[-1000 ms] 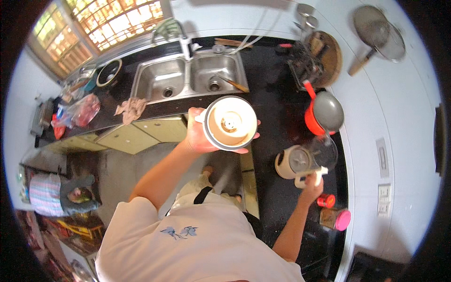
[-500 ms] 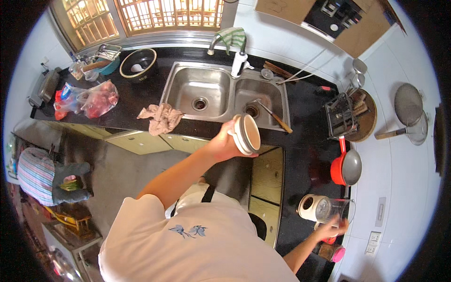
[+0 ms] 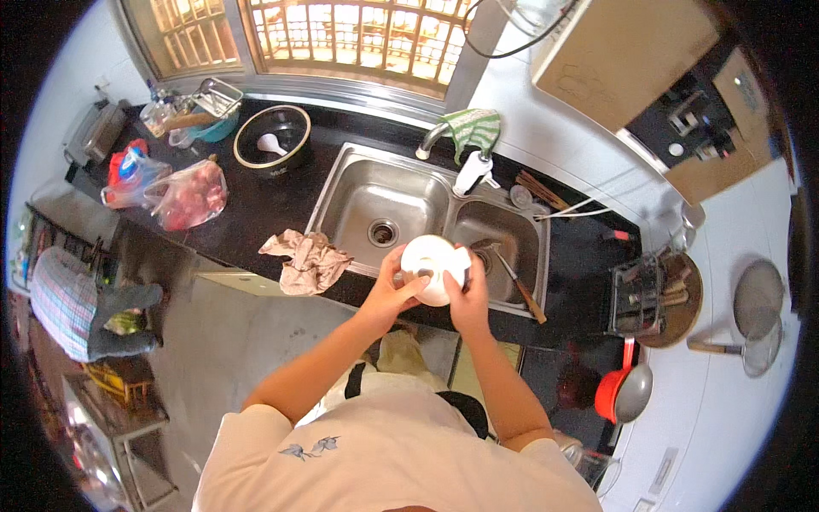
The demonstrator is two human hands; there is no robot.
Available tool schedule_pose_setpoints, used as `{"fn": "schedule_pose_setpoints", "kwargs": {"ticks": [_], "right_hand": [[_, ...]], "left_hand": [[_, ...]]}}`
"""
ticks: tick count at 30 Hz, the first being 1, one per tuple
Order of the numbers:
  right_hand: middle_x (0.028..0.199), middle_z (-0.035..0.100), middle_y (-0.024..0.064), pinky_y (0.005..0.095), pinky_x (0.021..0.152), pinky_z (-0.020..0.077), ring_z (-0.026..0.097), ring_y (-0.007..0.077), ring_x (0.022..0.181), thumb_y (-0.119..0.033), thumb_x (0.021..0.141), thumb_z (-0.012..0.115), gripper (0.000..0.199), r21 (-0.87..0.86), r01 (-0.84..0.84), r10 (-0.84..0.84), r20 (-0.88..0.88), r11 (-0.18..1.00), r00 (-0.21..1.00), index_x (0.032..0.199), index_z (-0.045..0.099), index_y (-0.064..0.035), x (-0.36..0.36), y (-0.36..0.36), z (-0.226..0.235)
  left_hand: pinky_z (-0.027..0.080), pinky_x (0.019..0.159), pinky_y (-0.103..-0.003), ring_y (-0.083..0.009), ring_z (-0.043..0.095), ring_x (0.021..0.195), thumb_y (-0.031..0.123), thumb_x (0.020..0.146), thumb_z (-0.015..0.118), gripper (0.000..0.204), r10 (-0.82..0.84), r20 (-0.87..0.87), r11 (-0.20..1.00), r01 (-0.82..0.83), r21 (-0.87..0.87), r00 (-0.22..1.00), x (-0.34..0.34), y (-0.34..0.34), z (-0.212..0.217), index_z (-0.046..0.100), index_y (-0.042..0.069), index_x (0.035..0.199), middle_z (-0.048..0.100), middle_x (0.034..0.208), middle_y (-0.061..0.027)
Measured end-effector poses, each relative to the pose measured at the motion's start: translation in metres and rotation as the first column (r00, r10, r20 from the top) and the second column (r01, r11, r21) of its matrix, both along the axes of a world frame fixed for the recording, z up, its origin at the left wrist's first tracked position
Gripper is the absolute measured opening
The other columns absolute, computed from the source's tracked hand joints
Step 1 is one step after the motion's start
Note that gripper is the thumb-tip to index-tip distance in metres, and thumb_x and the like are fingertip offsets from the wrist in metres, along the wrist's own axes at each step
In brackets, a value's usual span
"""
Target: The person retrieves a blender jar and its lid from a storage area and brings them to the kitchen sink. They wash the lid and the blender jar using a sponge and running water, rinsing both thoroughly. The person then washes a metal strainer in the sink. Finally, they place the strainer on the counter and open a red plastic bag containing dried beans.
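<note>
Both my hands are closed around a round white lid-like piece (image 3: pixel 429 258), just in front of the steel sink (image 3: pixel 334 193). My left hand (image 3: pixel 394 288) grips its left side and my right hand (image 3: pixel 469 295) its right side, both thumbs resting on the face turned up to me. Glare washes out part of that face, so I cannot tell its exact kind. A crumpled brownish cloth (image 3: pixel 309 262) lies on the counter edge left of my hands. In the right basin rests a tool with a wooden handle (image 3: pixel 527 299).
A faucet (image 3: pixel 472 174) draped with a green-striped cloth (image 3: pixel 474 130) stands behind the sink. To the left are a black bowl (image 3: pixel 294 125) and plastic bags (image 3: pixel 193 198). A red pan (image 3: pixel 609 394) and a knife rack (image 3: pixel 636 300) are at right. A person bends over at far left (image 3: pixel 64 299).
My right hand has left the clear jug by the white appliance on the right counter and now holds the white piece too. The piece has turned its other face toward me.
</note>
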State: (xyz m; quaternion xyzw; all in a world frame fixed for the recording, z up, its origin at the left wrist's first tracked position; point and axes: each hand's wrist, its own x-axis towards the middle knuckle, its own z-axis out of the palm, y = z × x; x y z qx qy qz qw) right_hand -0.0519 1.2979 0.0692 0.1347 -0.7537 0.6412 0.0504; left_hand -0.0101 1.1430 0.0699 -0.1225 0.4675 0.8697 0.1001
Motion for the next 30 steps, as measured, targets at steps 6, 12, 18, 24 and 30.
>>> {"fn": "schedule_pose_setpoints", "kwargs": {"ticks": [6, 12, 18, 24, 30], "right_hand": [[0.123, 0.054, 0.0107, 0.0318, 0.095, 0.0409, 0.052, 0.0183, 0.111, -0.008, 0.091, 0.056, 0.043, -0.400, -0.060, 0.202, 0.322, 0.914, 0.925, 0.131, 0.042, 0.0015, -0.073, 0.002, -0.026], [0.123, 0.051, 0.0129, 0.0343, 0.085, 0.0493, 0.054, 0.0198, 0.108, -0.034, 0.095, 0.052, 0.054, -0.279, -0.068, 0.215, 0.539, 0.958, 0.814, 0.137, 0.035, -0.0039, -0.135, 0.021, -0.065], [0.103, 0.050, 0.0107, 0.0333, 0.061, 0.0513, 0.059, 0.0207, 0.073, -0.050, 0.092, 0.051, 0.057, -0.085, 0.403, -0.242, 0.682, 0.911, 0.690, 0.125, 0.041, -0.0041, -0.290, 0.056, -0.162], [0.083, 0.055, 0.0091, 0.0307, 0.045, 0.0409, 0.052, 0.0177, 0.056, -0.027, 0.095, 0.055, 0.032, -0.250, 0.581, -0.291, 0.674, 0.775, 0.678, 0.113, 0.047, -0.0014, -0.370, 0.077, -0.208], [0.076, 0.055, 0.0086, 0.0308, 0.045, 0.0379, 0.050, 0.0142, 0.055, -0.009, 0.095, 0.053, 0.016, 0.056, 0.496, -0.440, 0.555, 0.867, 0.706, 0.103, 0.052, 0.0047, -0.368, 0.083, -0.219]], "left_hand": [[0.049, 0.086, -0.035, -0.0205, 0.053, 0.113, 0.022, 0.081, 0.073, 0.073, -0.011, 0.103, 1.000, 0.014, -0.028, 0.995, -0.058, -0.007, -0.001, 0.032, 0.014, 0.140, 0.051, 0.125, -0.0078], [0.051, 0.079, -0.032, -0.0161, 0.059, 0.102, 0.024, 0.081, 0.074, 0.063, 0.152, 0.196, 0.988, -0.147, -0.040, 0.969, -0.099, -0.017, -0.033, 0.042, 0.010, 0.132, 0.058, 0.116, -0.0040], [0.052, 0.081, -0.032, -0.0171, 0.060, 0.102, 0.018, 0.084, 0.068, 0.049, 0.233, 0.266, 0.972, -0.236, -0.021, 0.935, -0.143, -0.055, -0.080, 0.046, 0.005, 0.126, 0.059, 0.112, -0.0079], [0.049, 0.083, -0.032, -0.0174, 0.058, 0.103, 0.021, 0.087, 0.063, 0.047, 0.319, 0.295, 0.924, -0.364, 0.113, 0.901, -0.191, -0.065, -0.091, 0.045, 0.004, 0.127, 0.059, 0.112, -0.0086], [0.046, 0.085, -0.028, -0.0137, 0.058, 0.100, 0.037, 0.095, 0.052, 0.040, 0.278, 0.285, 0.933, -0.329, 0.149, 0.917, -0.224, -0.057, -0.094, 0.053, 0.005, 0.120, 0.061, 0.108, -0.0047]]}}
